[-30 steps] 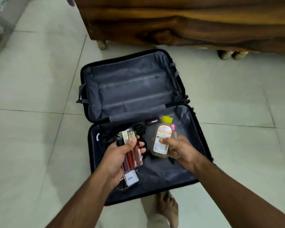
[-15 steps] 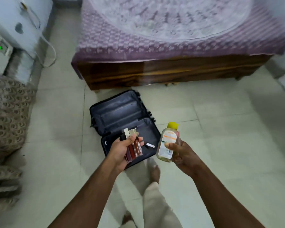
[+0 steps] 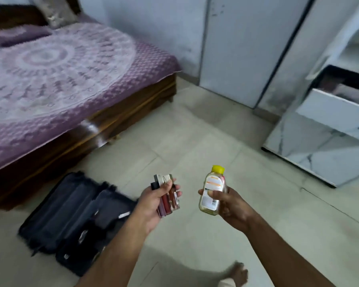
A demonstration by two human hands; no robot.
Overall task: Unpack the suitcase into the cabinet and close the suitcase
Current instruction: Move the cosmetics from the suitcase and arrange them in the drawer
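Observation:
My left hand (image 3: 151,204) grips a bundle of slim lip gloss tubes (image 3: 167,198) with silver and black caps. My right hand (image 3: 226,206) holds a clear bottle (image 3: 212,190) with a yellow cap and an orange-and-white label. Both hands are raised in front of me, over the floor. The black suitcase (image 3: 71,220) lies open on the tiles at lower left, with a few small items left in its near half. The white cabinet (image 3: 330,125) stands at the right, one drawer (image 3: 338,108) pulled out.
A bed (image 3: 60,75) with a purple patterned cover and a wooden frame fills the left. White cabinet doors (image 3: 236,48) line the back wall. Pale floor tiles (image 3: 195,141) stretch between suitcase and cabinet. My bare foot (image 3: 234,274) shows at the bottom.
I have stood up and turned right from the suitcase, still holding the tubes and the bottle. The suitcase has slid to lower left of the view and the cabinet has come in at right.

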